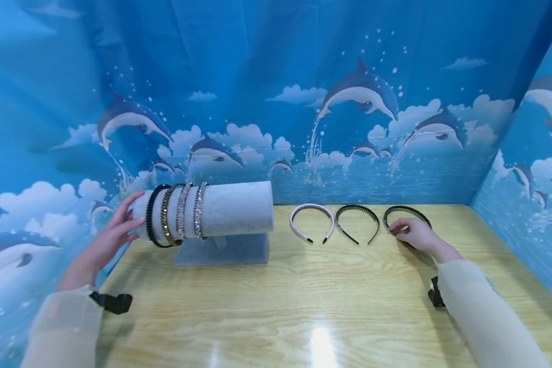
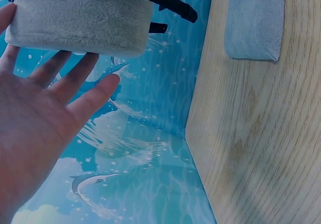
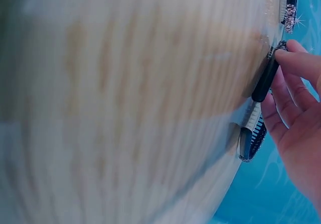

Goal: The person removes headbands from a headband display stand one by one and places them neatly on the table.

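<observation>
At the left, a grey plush display roll (image 1: 239, 207) carries several headbands. A black headband (image 1: 151, 217) is outermost, beside a gold-sequinned headband (image 1: 164, 214) and two silvery glittering ones. My left hand (image 1: 115, 225) holds the roll's left end, thumb in front and fingers over and behind; in the left wrist view its outer fingers are spread and nearly straight. At the far right my right hand (image 1: 416, 234) pinches a dark headband (image 1: 407, 208) near one end, between thumb and fingers. The right wrist view shows the thumb on that headband's dark tip (image 3: 266, 81).
A pale lilac headband (image 1: 312, 206) and a black headband (image 1: 356, 207) lie in a row between the roll and my right hand. The roll's grey base (image 1: 244, 250) stands on the wooden table (image 1: 267, 306). Dolphin-print curtains (image 1: 257, 102) border the back and sides.
</observation>
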A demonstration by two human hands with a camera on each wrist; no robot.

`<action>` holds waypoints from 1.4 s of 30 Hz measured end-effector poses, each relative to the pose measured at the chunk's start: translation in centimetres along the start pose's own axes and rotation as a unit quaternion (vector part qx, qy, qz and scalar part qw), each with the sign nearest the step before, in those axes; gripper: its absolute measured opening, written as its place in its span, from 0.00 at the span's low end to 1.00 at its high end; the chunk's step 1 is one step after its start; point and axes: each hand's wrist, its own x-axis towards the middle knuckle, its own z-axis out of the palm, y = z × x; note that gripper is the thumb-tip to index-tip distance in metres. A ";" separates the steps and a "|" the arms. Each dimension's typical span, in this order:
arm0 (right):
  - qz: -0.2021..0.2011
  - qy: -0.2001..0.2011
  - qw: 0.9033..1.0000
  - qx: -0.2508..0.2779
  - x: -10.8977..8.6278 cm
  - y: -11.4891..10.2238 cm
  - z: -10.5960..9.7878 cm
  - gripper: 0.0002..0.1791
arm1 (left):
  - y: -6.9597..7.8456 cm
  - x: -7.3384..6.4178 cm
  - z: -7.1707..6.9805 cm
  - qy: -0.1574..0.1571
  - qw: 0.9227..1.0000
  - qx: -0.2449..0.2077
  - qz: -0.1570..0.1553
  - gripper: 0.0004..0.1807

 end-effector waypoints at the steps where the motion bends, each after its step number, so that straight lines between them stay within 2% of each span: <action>1: -0.001 0.001 1.000 0.000 0.0 -0.1 0.0 0.10 | 0.0 0.0 0.0 0.000 1.000 0.001 -0.003 0.33; 8: 0.009 0.016 1.000 0.006 0.1 -0.6 -0.2 0.11 | 0.0 0.1 0.0 0.001 1.000 0.007 -0.011 0.33; 14: 0.011 0.025 0.999 0.024 0.6 -3.7 -1.2 0.17 | 0.0 0.1 -0.1 0.002 1.000 0.008 -0.008 0.33; 18: -0.006 0.027 0.998 0.054 1.4 -7.2 -2.3 0.19 | 0.0 0.1 -0.1 0.002 1.000 0.007 -0.008 0.33; 22: -0.042 0.034 0.995 0.087 2.1 -11.4 -2.9 0.20 | 0.0 0.0 -0.1 0.001 1.000 0.004 -0.006 0.33; 30: -0.139 0.007 0.981 0.137 3.8 -18.7 -2.1 0.20 | -0.1 0.1 -0.1 0.000 1.000 0.002 0.000 0.33; 34: -0.181 -0.001 0.975 0.130 4.8 -22.2 -1.5 0.21 | -0.1 0.1 -0.1 -0.001 1.000 0.003 0.000 0.33; 38: -0.220 -0.003 0.971 0.097 5.9 -25.5 -0.8 0.24 | 0.0 0.0 -0.1 -0.002 1.000 0.004 0.001 0.33; 42: -0.232 -0.011 0.970 0.067 7.2 -28.7 -0.1 0.31 | -0.1 0.0 -0.1 -0.002 1.000 -0.001 0.004 0.32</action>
